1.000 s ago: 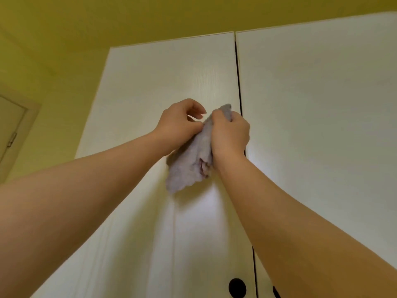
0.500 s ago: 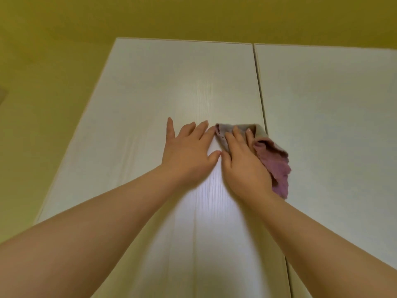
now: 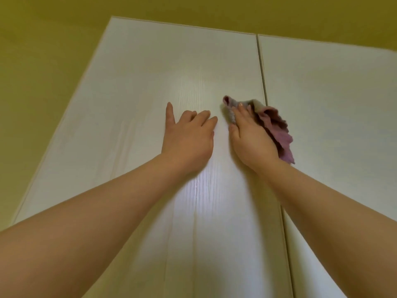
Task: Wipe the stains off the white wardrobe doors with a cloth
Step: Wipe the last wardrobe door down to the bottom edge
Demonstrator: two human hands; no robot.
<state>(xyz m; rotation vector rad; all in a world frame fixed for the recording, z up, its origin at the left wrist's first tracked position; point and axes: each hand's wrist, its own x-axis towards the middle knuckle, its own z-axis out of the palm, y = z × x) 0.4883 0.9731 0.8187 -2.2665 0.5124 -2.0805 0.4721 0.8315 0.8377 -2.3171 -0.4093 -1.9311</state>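
Two white wardrobe doors fill the head view: the left door (image 3: 150,87) and the right door (image 3: 335,100), split by a thin vertical gap. My right hand (image 3: 250,137) presses a crumpled pink-and-grey cloth (image 3: 276,127) flat against the left door, right beside the gap, with straight fingers on top of it. Part of the cloth sticks out past the hand onto the right door. My left hand (image 3: 189,134) lies flat on the left door, fingers spread, a short way left of the cloth and not touching it.
A yellow wall (image 3: 43,61) surrounds the wardrobe at the left and above. The top edge of the doors runs across the upper part of the view. Both forearms reach up from the bottom corners.
One second ago both hands held the cloth bunched in front of the door. Now both lie flat on the left door, and the hands have moved slightly apart since half a second ago.
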